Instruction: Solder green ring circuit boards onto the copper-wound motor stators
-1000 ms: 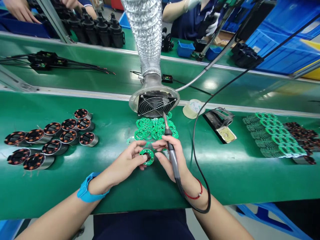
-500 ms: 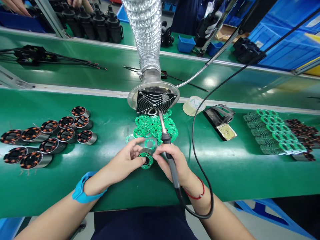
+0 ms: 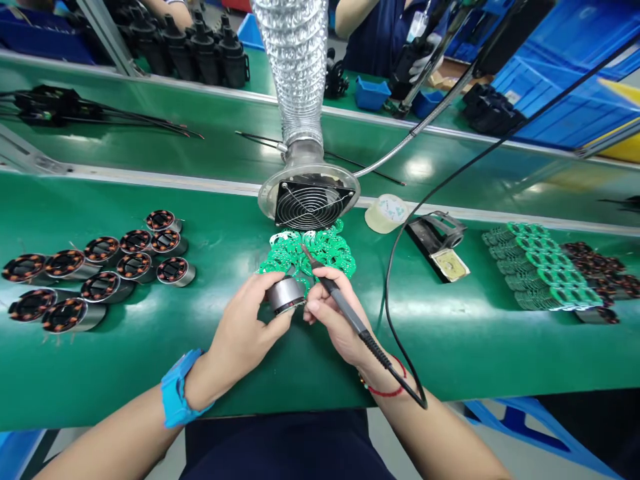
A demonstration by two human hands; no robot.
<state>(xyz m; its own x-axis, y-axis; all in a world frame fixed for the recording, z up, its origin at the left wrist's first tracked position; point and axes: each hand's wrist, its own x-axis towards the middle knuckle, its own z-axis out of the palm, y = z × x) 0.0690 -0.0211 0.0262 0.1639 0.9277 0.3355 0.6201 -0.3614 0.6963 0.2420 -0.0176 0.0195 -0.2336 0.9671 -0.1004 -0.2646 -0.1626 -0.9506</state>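
Note:
My left hand (image 3: 253,320) grips a motor stator in a silver metal ring (image 3: 286,293) by its sides, tilted so that its outer wall faces me. The stator's board face is turned away from view. In my right hand (image 3: 337,313) lies a soldering iron (image 3: 340,300), its tip pointing up and left over a heap of green ring-shaped circuit boards (image 3: 330,250). My right fingertips are close to the stator's right edge; whether they touch it I cannot tell. The iron's black cable loops over my right forearm.
Several silver-cased stators (image 3: 107,287) stand at the left. A fume extractor fan (image 3: 313,203) hangs over the boards. Right of it are a tape roll (image 3: 386,215), a soldering iron stand (image 3: 440,240), stacked green boards (image 3: 545,267) and bare stators (image 3: 600,267). A co-worker (image 3: 375,40) is beyond the shelf.
My left hand has turned the stator, so its green board face no longer shows and its metal side does. The soldering iron has tilted further left, its tip lower.

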